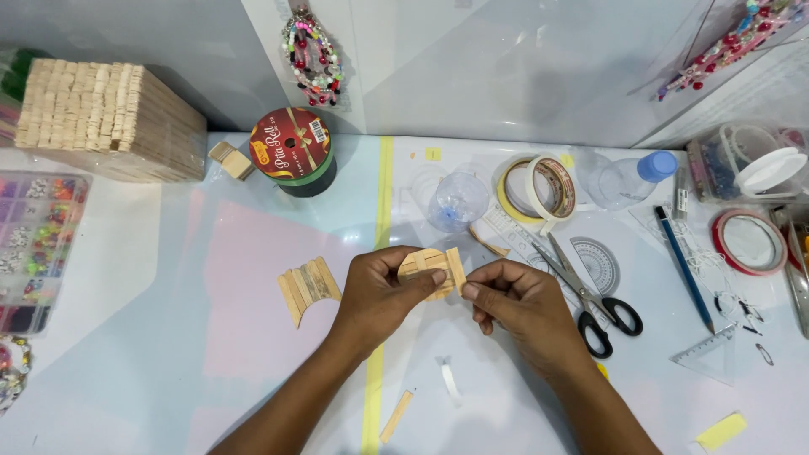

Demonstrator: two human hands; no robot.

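Observation:
My left hand (381, 291) and my right hand (516, 305) meet over the middle of the table. Together they hold a small curved panel of glued wooden craft sticks (432, 265). The left thumb and fingers pinch its left side, while the right fingertips grip its right edge. A second curved panel of sticks (308, 286) lies flat on the table just left of my left hand. A single loose stick (396, 416) lies near the front, between my forearms.
A big stack of craft sticks (109, 118) stands at the back left, with a bead organiser box (34, 244) below it. Ribbon spool (291, 150), tape rolls (539, 190), plastic bottle (628, 179), scissors (590, 299), pencil (684, 270) and set square (709, 354) lie around.

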